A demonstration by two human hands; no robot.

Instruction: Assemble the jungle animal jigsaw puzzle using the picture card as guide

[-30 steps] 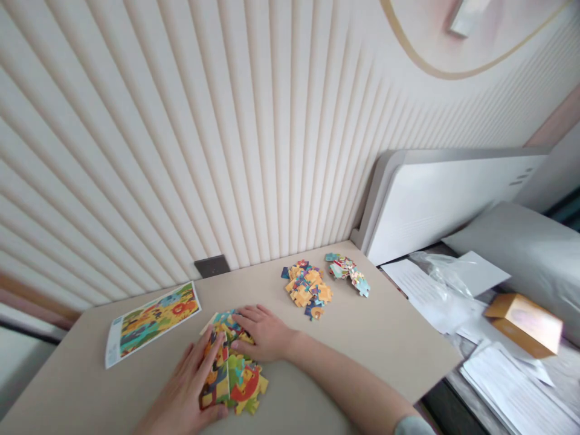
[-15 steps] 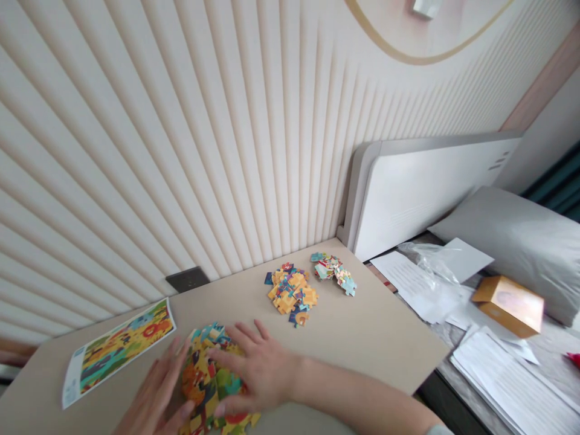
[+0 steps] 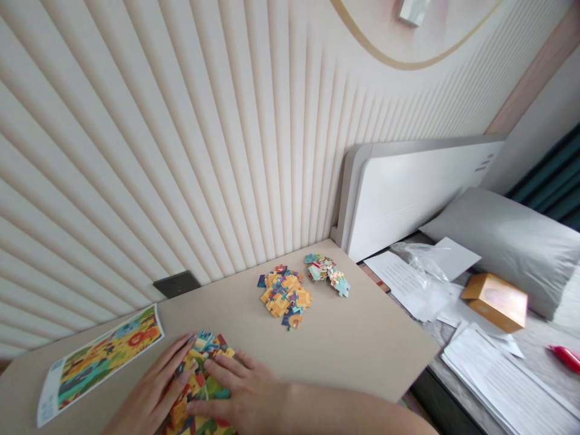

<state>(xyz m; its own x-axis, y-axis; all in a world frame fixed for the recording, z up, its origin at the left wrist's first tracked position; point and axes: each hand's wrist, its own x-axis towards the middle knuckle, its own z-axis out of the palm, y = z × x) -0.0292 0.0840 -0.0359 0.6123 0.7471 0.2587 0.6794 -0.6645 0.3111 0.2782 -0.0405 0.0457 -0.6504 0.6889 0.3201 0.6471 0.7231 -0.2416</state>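
Observation:
My left hand (image 3: pixel 151 389) and my right hand (image 3: pixel 240 386) press in from both sides on a compact stack of colourful jigsaw pieces (image 3: pixel 199 374) at the near edge of the view. The fingers of my right hand lie over its top, and much of the stack is hidden. Farther along the beige table (image 3: pixel 344 344) lie a pile of mostly yellow pieces (image 3: pixel 284 297) and a smaller pile of blue-green and pink pieces (image 3: pixel 327 272). A printed puzzle picture card (image 3: pixel 102 362) lies left of my left hand, not touched.
A ribbed cream wall panel rises behind the table, with a dark wall socket (image 3: pixel 176 284). Past the table's right edge are a white headboard (image 3: pixel 417 199), grey pillow (image 3: pixel 498 248), papers (image 3: pixel 507 380), plastic wrap (image 3: pixel 421 266), an orange box (image 3: pixel 496 302) and a red object (image 3: pixel 565 358).
My hands have closed in around the pieces, gathering them into a tighter stack. The view has also shifted, so the table contents sit lower and farther left in the frame.

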